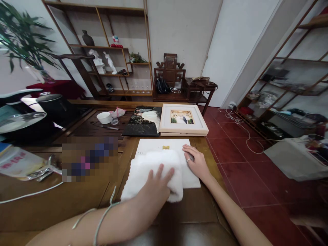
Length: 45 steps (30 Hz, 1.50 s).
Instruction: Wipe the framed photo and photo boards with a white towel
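A white flat board or album (164,145) with a small gold bow lies on the wooden table (64,201) in front of me. A fluffy white cloth (151,167) rests on it. My left hand (157,186) lies flat on the cloth with fingers spread, pressing it down. My right hand (194,160) rests flat on the right edge of the white board, fingers stretched out, a ring on one finger.
Beyond the board lie a cream picture frame with a photo (183,119) and a dark printed picture (143,121). A white bowl (104,117) and a black pot (55,104) stand farther left. Shelves line the back wall and right side; red tiled floor (243,164) is to the right.
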{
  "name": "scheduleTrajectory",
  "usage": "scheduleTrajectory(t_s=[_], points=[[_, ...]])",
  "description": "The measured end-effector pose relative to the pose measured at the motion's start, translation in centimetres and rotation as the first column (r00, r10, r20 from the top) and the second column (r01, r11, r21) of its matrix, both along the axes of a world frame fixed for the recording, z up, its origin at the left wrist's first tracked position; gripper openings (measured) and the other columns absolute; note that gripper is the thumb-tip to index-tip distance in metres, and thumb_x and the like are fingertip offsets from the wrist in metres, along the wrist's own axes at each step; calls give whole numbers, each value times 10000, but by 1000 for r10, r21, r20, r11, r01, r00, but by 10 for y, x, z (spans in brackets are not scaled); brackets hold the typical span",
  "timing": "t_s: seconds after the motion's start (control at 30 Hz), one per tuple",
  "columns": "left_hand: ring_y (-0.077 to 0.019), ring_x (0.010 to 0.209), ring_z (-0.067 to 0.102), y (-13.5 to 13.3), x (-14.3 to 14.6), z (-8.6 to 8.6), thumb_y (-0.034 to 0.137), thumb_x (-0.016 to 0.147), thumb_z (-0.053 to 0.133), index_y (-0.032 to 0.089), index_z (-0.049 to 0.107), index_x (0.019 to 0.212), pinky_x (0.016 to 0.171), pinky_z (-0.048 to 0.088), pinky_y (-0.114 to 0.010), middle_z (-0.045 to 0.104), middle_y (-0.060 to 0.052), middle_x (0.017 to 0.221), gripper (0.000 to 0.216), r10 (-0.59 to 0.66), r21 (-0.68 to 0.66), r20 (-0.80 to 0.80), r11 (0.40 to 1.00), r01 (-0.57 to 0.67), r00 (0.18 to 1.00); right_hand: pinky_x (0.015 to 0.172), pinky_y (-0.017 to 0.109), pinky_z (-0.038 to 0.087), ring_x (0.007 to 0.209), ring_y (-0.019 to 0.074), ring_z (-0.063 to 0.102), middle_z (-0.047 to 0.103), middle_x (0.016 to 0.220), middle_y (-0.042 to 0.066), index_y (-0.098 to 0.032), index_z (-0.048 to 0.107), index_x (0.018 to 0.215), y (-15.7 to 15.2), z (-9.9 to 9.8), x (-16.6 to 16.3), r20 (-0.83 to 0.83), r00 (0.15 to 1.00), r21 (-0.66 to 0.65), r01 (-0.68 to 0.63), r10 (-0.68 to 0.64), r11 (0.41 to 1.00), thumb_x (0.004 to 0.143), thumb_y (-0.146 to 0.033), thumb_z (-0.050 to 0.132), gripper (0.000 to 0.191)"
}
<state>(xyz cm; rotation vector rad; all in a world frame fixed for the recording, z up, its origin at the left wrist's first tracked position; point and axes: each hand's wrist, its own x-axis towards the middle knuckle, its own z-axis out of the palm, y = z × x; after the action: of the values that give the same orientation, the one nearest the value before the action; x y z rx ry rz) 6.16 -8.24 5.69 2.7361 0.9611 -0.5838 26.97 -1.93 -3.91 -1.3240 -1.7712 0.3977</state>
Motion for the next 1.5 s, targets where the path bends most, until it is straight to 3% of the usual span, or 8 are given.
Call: scheduleTrajectory(t_s=[0.17,0.47,0.8,0.97,1.13,1.27,1.43,1.5], points=[[-413,1358,160,-2,-9,5,-2,655,602,206,635,1127,1000,355,-574,169,-98,1522,516,30,-78,32,997,-27,999,999,451,445,1122,236,592,681,1117,85,-213,700,993,-1,2,1,-6,1000,-5,0,0,1000,827,-171,505,260],[-376,1349,246,51,-12,-7,-79,732,417,211,563,1218,974,385,-576,256,-90,1503,584,137,101,132,983,-151,982,1003,438,444,1134,236,584,677,1123,87,-207,700,987,0,0,5,-1,1000,-13,0,0,1000,839,-184,491,256],[-352,1304,358,-3,-23,25,-37,713,513,175,657,1030,943,458,-440,325,-84,1476,408,44,-52,43,998,-41,998,1008,425,443,1135,231,585,675,1129,92,-199,702,997,-1,2,0,10,1000,-15,3,-3,1000,835,-181,489,268],[-327,1299,376,33,-29,10,-50,762,426,226,587,1167,927,465,-444,289,-64,1492,516,152,-44,110,988,-148,982,1003,439,443,1132,236,585,673,1132,96,-195,697,995,-1,1,3,9,1000,-25,0,1,1000,836,-175,491,261],[-374,1297,360,57,-30,5,-47,793,392,114,605,1116,912,466,-482,272,-153,1486,419,277,119,23,953,-278,961,1016,426,433,1140,228,578,670,1131,105,-176,690,993,0,-1,4,11,1000,-26,-8,8,1000,843,-176,486,253],[-400,1213,458,39,-24,15,-85,728,415,79,635,1056,839,504,-465,349,-202,1436,428,305,142,-105,947,-289,947,1017,428,431,1142,228,576,667,1135,106,-176,688,992,1,-1,4,13,1000,-28,-5,6,1000,845,-179,486,250],[-345,1181,509,-2,-28,16,-28,665,546,143,666,1020,992,398,-471,527,-171,1304,411,62,40,0,997,-62,998,1019,431,429,1147,229,572,663,1144,103,-182,684,1000,1,-1,4,9,1000,-28,-6,6,1000,840,-172,493,250],[-323,1140,548,-9,-32,15,-29,662,543,136,663,1033,992,405,-438,532,-171,1301,423,31,11,14,999,-31,999,1024,429,424,1151,228,570,661,1150,101,-184,683,1004,1,-1,4,6,1000,-31,-4,4,1000,839,-168,495,250]])
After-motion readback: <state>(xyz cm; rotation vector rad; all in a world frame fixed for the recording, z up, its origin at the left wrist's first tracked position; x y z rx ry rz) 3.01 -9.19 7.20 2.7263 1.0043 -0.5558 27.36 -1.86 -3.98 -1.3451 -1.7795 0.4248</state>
